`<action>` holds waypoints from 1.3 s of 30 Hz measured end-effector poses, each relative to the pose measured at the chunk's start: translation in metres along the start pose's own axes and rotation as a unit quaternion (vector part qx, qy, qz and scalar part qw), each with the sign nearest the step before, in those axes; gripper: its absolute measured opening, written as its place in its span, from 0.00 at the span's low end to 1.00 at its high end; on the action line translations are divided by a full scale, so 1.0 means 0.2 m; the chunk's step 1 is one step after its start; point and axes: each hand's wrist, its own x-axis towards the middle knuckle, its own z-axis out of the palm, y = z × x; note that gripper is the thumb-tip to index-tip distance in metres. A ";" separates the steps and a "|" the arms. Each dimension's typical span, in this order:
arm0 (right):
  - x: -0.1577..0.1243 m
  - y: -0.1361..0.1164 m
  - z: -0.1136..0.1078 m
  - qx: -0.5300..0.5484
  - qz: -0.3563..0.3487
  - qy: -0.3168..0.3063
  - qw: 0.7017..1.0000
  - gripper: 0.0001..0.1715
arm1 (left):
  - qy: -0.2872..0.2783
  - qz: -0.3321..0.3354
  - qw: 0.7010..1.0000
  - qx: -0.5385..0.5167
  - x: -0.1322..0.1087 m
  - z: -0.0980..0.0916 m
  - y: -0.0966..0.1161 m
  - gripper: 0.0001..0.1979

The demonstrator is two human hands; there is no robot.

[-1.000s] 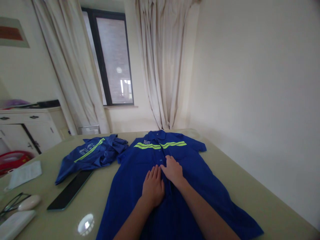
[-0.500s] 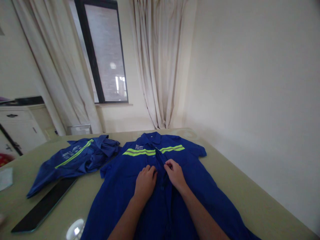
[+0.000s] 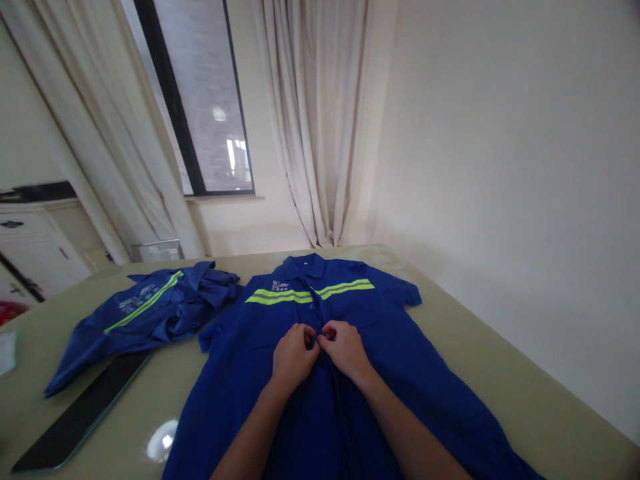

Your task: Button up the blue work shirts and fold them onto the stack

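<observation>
A blue short-sleeved shirt (image 3: 390, 347) with a yellow-green and grey stripe across the chest lies front up, its collar at the far end. My left hand (image 3: 295, 353) pinches the left edge of its front opening, just below the stripe. Touching or nearly touching it, my right hand (image 3: 345, 347) is closed on the other edge of the opening. The fingertips of both hands meet over the middle of the shirt, and any button between them is hidden.
Another blue garment (image 3: 165, 317) with a stripe lies crumpled on the greenish table (image 3: 500, 340), at the left. A long black flat object (image 3: 80, 413) is partly under it. A white paper (image 3: 7, 353) sits at the left edge. Walls, curtains and a window stand behind.
My right hand has moved left and my left hand slightly right, so their fingertips now meet at the opening. The shirt's two front edges are closer together there.
</observation>
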 end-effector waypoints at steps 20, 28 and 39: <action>-0.07 -0.09 0.04 -0.061 -0.040 0.030 0.997 0.08 | 0.043 0.085 0.994 0.052 -0.04 0.00 0.03 0.10; -0.08 -0.10 0.04 -0.079 -0.009 0.061 0.995 0.09 | 0.046 0.130 0.985 0.108 -0.04 0.00 0.03 0.10; 0.00 0.00 0.05 0.238 0.031 -0.048 0.970 0.10 | 0.070 0.119 0.990 -0.014 -0.03 0.03 0.00 0.11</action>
